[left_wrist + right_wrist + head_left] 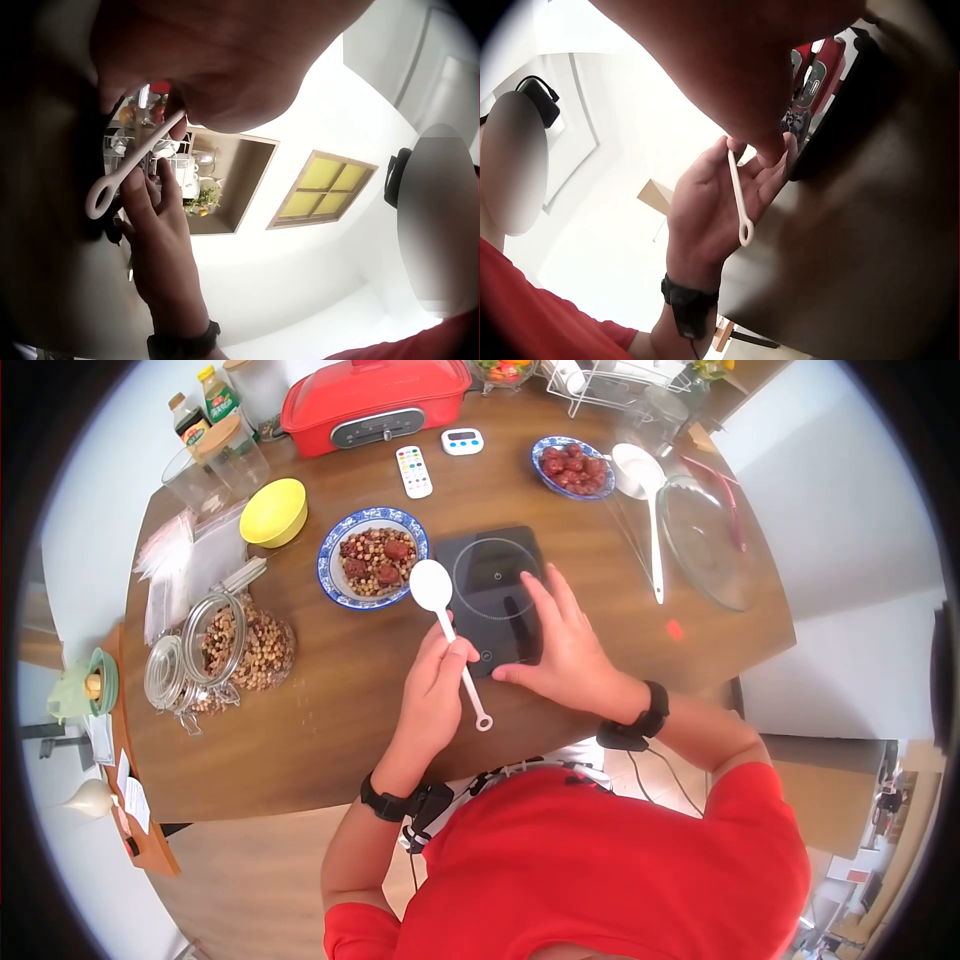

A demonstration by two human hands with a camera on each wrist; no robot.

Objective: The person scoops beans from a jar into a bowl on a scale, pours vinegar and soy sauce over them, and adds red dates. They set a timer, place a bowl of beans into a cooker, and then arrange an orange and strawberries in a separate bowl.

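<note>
My left hand (435, 680) pinches a white spoon (431, 585) by its handle, bowl end upward, over the left side of a flat black panel (490, 635) with a ring and power mark. The spoon's looped handle end (103, 196) shows below that hand in the left wrist view. My right hand (575, 650) is spread over the panel's right side, fingers extended, thumb by its near right corner. Left of the panel stands a blue-and-white bowl (325, 565) of mixed beans and several red dates. In the right wrist view, the spoon handle (738, 191) crosses my left palm.
An open glass jar (270, 650) of beans stands at left, near a yellow bowl (273, 513). Behind are a red electric cooker (375, 400), a remote (413, 472) and a timer (462, 442). At right are a plate of dates (573, 467), a white ladle (655, 530) and a glass lid (700, 550).
</note>
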